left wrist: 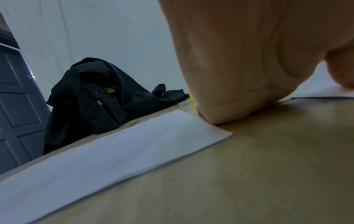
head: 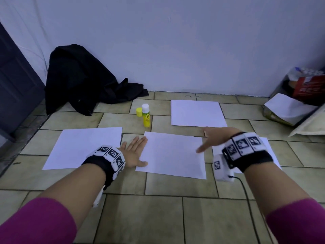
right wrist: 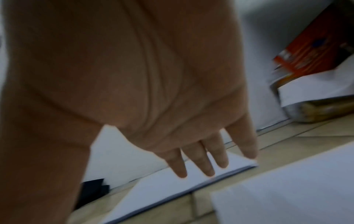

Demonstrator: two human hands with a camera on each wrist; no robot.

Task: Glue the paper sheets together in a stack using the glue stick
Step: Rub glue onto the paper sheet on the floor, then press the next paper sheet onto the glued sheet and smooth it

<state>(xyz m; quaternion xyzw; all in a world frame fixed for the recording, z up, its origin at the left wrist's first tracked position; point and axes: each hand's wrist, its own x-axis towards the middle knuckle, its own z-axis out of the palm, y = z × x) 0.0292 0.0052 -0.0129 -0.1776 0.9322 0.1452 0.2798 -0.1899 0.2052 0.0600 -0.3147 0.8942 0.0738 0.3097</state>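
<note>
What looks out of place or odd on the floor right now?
The yellow glue stick stands uncapped, its yellow cap set beside it on the tiled floor, so the glue is exposed. The white paper sheets lie spread apart, slightly askew. Nothing looks spilled or torn.

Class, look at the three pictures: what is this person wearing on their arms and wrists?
Both arms have magenta sleeves pushed up. Each wrist wears a black band with white blocks bearing black square-pattern markers. A white camera box with a thin black cable hangs under the right wrist. The hands are bare.
</note>
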